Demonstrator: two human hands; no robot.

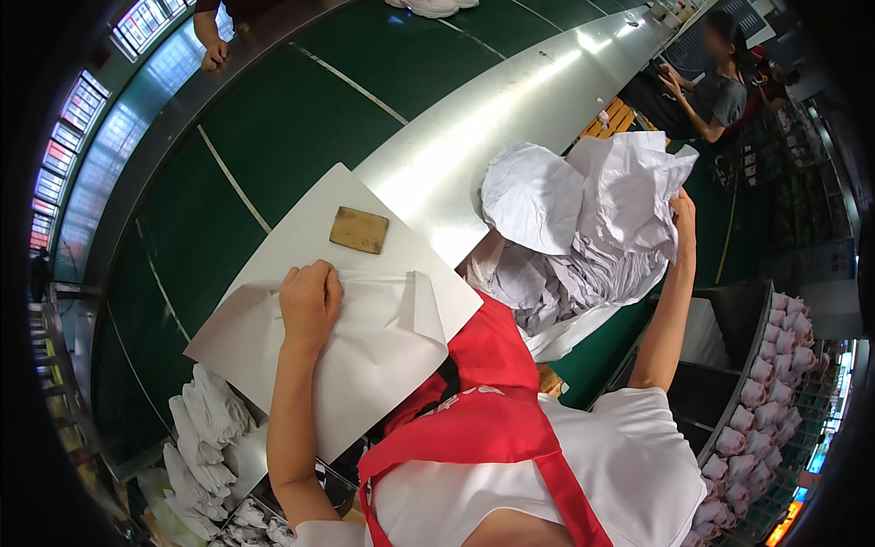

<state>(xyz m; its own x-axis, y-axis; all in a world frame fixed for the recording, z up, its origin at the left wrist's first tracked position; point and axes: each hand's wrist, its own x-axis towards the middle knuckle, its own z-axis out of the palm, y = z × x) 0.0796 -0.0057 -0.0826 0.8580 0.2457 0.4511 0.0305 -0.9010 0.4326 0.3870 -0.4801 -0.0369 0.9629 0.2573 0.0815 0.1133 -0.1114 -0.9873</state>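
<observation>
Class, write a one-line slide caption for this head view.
Left hand presses white tissue paper flat on a white board; right hand grips crumpled paper.

The person wears a white short-sleeved shirt [629, 456] under a red apron [483, 410] with broad straps that cross the chest near the lower edge. Faint pale lettering shows on the apron bib. Both forearms are bare, with no gloves, watch or rings visible.

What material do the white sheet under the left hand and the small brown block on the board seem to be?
White sheet: thin matte paper, probably tissue; it creases and folds softly. Brown block: maybe wood or a worn sponge; dull, rough, stained. Left hand presses the sheet.
</observation>
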